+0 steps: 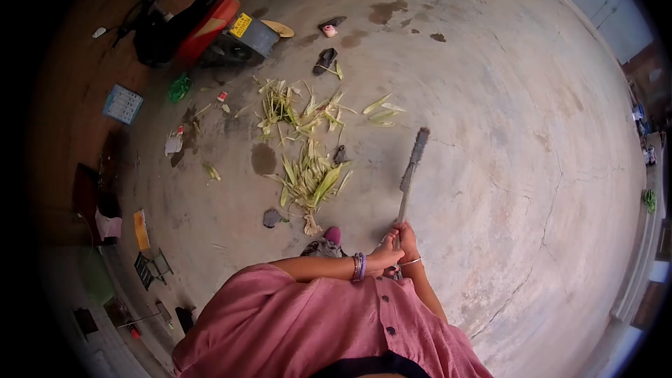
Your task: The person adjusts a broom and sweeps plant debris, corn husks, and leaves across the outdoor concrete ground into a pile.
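Observation:
A long-handled brush (413, 161) with worn dark bristles points away from me over the concrete floor. Its pale handle is held in both my hands, near my body. My left hand (384, 253), with bangles at the wrist, is closed round the handle. Beside it my right hand (407, 241), also wearing a bangle, is closed on the handle too. To the left of the brush, a heap of green and yellow husks (308, 175) lies on the floor, with another husk pile (278, 105) beyond it. The bristles touch no husks.
A red scooter (210, 31) stands at the upper left. Dark shoes (325, 61) lie near the far husks. A green bag (179, 88), a small rack (152, 268) and a grey scrap (271, 218) are at left. My pink shoe (332, 235) shows below the near heap.

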`<action>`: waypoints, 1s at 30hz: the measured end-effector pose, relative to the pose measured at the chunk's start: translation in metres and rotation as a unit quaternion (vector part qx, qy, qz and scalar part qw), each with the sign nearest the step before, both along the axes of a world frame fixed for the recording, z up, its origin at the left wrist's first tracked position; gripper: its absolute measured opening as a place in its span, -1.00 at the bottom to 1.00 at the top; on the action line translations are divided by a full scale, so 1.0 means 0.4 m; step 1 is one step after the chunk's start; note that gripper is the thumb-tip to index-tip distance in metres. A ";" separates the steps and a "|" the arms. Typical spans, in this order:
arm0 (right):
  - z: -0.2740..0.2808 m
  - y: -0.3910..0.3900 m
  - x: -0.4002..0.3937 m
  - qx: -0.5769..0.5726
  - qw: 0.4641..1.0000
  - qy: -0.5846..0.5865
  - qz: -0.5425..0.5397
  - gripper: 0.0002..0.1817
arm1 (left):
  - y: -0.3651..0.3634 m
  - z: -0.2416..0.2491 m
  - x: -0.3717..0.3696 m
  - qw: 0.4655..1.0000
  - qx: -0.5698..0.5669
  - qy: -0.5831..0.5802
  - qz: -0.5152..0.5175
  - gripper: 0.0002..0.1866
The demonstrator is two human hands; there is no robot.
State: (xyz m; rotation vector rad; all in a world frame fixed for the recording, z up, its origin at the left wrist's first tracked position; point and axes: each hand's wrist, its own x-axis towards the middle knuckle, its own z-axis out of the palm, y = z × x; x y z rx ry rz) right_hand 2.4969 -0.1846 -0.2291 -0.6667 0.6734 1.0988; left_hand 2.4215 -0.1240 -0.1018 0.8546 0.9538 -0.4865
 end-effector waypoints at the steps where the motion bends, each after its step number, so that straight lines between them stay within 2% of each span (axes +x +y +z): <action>1: -0.002 -0.047 0.045 -0.012 1.000 0.020 -0.003 -0.93 | -0.024 -0.001 0.045 0.999 -0.025 0.000 -0.019 -0.41; 3: -0.069 -0.139 0.140 -0.088 0.995 -0.052 -0.019 -0.77 | -0.089 -0.068 0.147 0.997 -0.075 0.014 -0.022 -0.49; 4: -0.054 -0.167 0.186 -0.113 0.993 -0.027 -0.014 -0.78 | -0.105 -0.080 0.198 0.994 -0.105 -0.017 -0.016 -0.58; 5: -0.047 -0.191 0.232 -0.139 0.990 -0.003 -0.006 -0.79 | -0.120 -0.083 0.250 0.995 -0.096 -0.001 -0.019 -0.67; 7: -0.115 -0.232 0.300 -0.126 0.992 0.023 -0.007 -0.79 | -0.139 -0.152 0.332 0.991 -0.127 0.010 -0.036 -0.78; 8: -0.130 -0.230 0.332 -0.119 0.991 0.052 -0.018 -0.78 | -0.137 -0.170 0.360 0.991 -0.133 0.003 -0.023 -0.87; 9: -0.150 -0.213 0.357 -0.117 0.992 0.054 -0.011 -0.78 | -0.130 -0.187 0.381 0.991 -0.130 0.004 -0.017 -0.87; 11: -0.172 -0.149 0.368 -0.156 0.984 0.079 0.026 -0.79 | -0.097 -0.197 0.385 0.991 -0.109 0.010 0.076 -0.88; 13: -0.163 -0.055 0.360 -0.148 0.979 0.064 0.121 -0.81 | -0.044 -0.218 0.358 0.985 -0.114 0.033 0.124 -0.88; 14: -0.240 -0.020 0.328 -0.106 0.969 -0.110 0.196 -0.84 | -0.014 -0.209 0.345 0.979 -0.104 0.043 0.172 -0.88; 16: -0.268 0.057 0.288 -0.006 0.898 -0.339 0.282 -0.89 | 0.036 -0.160 0.324 0.966 -0.057 0.061 0.246 -0.88; 18: -0.171 0.181 0.322 -0.002 0.920 -0.218 0.326 -0.91 | 0.070 -0.132 0.340 0.959 -0.024 0.067 0.275 -0.89; 19: -0.137 0.231 0.342 -0.051 0.938 -0.034 0.340 -0.91 | 0.083 -0.130 0.350 0.953 0.001 0.059 0.296 -0.86; 20: -0.105 0.247 0.361 -0.054 0.937 -0.035 0.344 -0.91 | 0.095 -0.124 0.363 0.947 0.027 0.050 0.317 -0.81; 21: -0.083 0.260 0.375 0.010 0.942 -0.055 0.331 -0.93 | 0.096 -0.095 0.390 0.945 0.024 0.048 0.322 -0.81; 22: -0.058 0.273 0.388 0.073 0.942 -0.075 0.318 -0.92 | 0.090 -0.065 0.424 0.941 0.063 0.058 0.328 -0.70; 23: -0.062 0.279 0.403 0.070 0.941 -0.076 0.324 -0.92 | 0.085 -0.030 0.454 0.934 0.101 0.069 0.336 -0.59; 24: -0.084 0.275 0.420 0.096 0.954 -0.009 0.285 -0.86 | 0.084 -0.002 0.466 0.952 0.064 0.053 0.295 -0.38; 25: -0.110 0.270 0.436 0.121 0.961 0.059 0.244 -0.80 | 0.072 0.018 0.475 0.950 0.060 0.056 0.302 -0.38; 26: -0.074 0.245 0.464 0.092 0.968 0.008 0.235 -0.72 | 0.056 0.035 0.490 0.954 0.073 0.040 0.289 -0.37; 27: -0.029 0.224 0.495 0.067 0.971 -0.003 0.228 -0.72 | 0.044 0.037 0.507 0.957 0.087 0.023 0.276 -0.35; 28: -0.001 0.206 0.527 0.042 0.975 -0.015 0.218 -0.73 | 0.022 -0.041 0.510 0.963 0.107 -0.002 0.249 -0.33; 29: 0.008 0.186 0.557 0.008 0.977 -0.029 0.210 -0.74 | 0.029 -0.041 0.533 0.969 0.073 -0.004 0.234 -0.32; 30: -0.005 0.169 0.588 -0.025 0.980 -0.050 0.192 -0.86 | 0.036 -0.041 0.556 0.975 0.040 -0.006 0.218 -0.31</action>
